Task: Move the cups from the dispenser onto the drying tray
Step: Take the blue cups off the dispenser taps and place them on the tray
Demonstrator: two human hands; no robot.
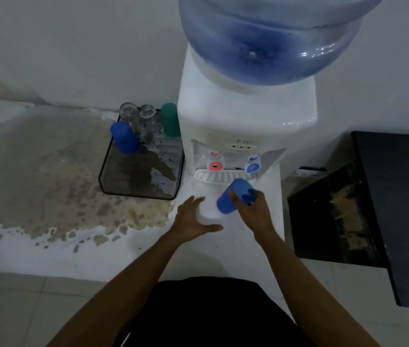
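Just in front of the dispenser [246, 126], near its drip grille [219, 176], my right hand [253, 209] has its fingers wrapped around a blue cup [233, 196], which is tilted and lifted clear of the counter [223, 246]. My left hand [193, 219] hovers beside it with fingers spread and holding nothing.

Over on the left, the drying tray [113, 176] already carries another blue cup [124, 137], a green cup [170, 120] and two clear glasses [137, 115], all in its far half, so I judge most of the job is done. What looks like a clear glass may sit in the alcove under the red tap [215, 164], but I cannot tell for sure.

Room looks easy: the tray's near half is bare mesh, and the counter between my hands and the tray's near right corner is open. That raised wire rim needs clearing, and the dispenser's left side stands just beside the tray, so coming in from the near edge seems safest.
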